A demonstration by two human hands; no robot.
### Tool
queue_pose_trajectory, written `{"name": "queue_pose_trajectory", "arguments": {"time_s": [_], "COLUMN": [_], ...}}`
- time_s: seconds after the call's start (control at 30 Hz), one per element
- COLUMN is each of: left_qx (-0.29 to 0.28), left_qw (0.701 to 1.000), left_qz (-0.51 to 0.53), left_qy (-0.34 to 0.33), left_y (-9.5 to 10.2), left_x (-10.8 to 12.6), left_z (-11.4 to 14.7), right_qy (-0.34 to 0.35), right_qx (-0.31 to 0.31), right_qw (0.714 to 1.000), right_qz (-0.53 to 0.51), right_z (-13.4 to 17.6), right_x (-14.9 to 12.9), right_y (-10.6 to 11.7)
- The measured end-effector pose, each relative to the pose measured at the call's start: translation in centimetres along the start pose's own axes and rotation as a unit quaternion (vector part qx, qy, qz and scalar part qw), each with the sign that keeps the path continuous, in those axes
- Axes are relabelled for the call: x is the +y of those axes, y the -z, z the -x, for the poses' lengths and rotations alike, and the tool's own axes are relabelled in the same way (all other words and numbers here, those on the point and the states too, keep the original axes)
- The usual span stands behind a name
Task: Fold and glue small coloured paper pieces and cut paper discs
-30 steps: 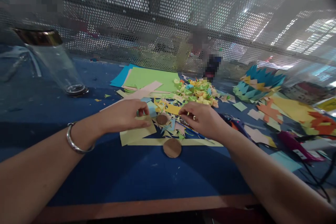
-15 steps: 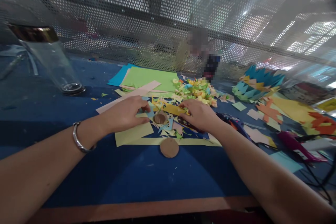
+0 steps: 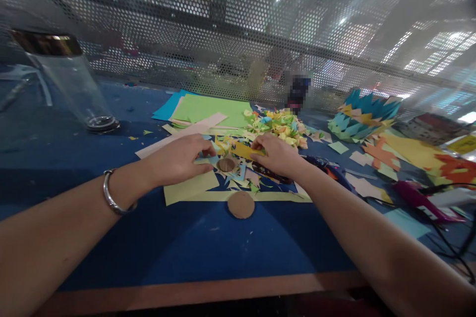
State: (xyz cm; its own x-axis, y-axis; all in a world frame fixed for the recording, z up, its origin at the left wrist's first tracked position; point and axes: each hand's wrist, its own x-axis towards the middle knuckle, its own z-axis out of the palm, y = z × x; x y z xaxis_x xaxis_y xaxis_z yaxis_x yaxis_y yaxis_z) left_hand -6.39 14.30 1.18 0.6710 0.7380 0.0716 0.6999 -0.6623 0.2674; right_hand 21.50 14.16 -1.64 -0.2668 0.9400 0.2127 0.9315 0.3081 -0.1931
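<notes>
In the middle of the frame, the right hand pinches the end of a yellow paper, while the left hand, thumb and fingers parted, holds nothing visible, left of a cardboard disc.

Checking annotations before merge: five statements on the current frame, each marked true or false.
1. The right hand is at one end of a yellow paper strip. True.
2. A silver bracelet is on the right wrist. False: it is on the left wrist.
3. A round brown disc lies nearer the table's front edge than either hand. True.
4. The purple tool lies left of both hands. False: it lies to their right.
5. A green sheet overlaps blue paper. True.
</notes>
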Motion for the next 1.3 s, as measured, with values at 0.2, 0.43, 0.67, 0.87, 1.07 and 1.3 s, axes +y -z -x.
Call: {"name": "queue_pose_trajectory", "arguments": {"time_s": [0.2,0.43,0.67,0.87,1.07,1.3], "left_qx": [0.011,-0.008,-0.061,0.0,0.021,-0.002], "left_qw": [1.0,1.0,0.998,0.996,0.987,0.997], "left_qz": [0.011,0.016,0.005,-0.017,-0.036,0.025], "left_qy": [0.005,0.01,0.018,0.086,0.154,0.073], "left_y": [-0.2,-0.2,1.2,2.4,2.7,1.5], "left_x": [0.1,0.1,0.7,-1.0,-3.5,-3.2], "left_z": [0.0,0.0,0.9,0.7,0.4,-0.2], "right_qy": [0.006,0.027,0.035,0.014,-0.02,0.017], "right_qx": [0.064,0.157,0.215,0.194,-0.033,-0.12], "right_qw": [0.996,0.964,0.951,0.957,0.98,0.987], "right_qz": [-0.058,-0.212,-0.219,-0.216,-0.194,-0.109], "right_z": [0.1,1.3,2.1,2.7,3.2,3.3], "right_x": [-0.1,-0.3,0.4,0.7,0.4,0.0], "right_y": [1.0,2.0,2.9,4.2,4.6,3.9]}}
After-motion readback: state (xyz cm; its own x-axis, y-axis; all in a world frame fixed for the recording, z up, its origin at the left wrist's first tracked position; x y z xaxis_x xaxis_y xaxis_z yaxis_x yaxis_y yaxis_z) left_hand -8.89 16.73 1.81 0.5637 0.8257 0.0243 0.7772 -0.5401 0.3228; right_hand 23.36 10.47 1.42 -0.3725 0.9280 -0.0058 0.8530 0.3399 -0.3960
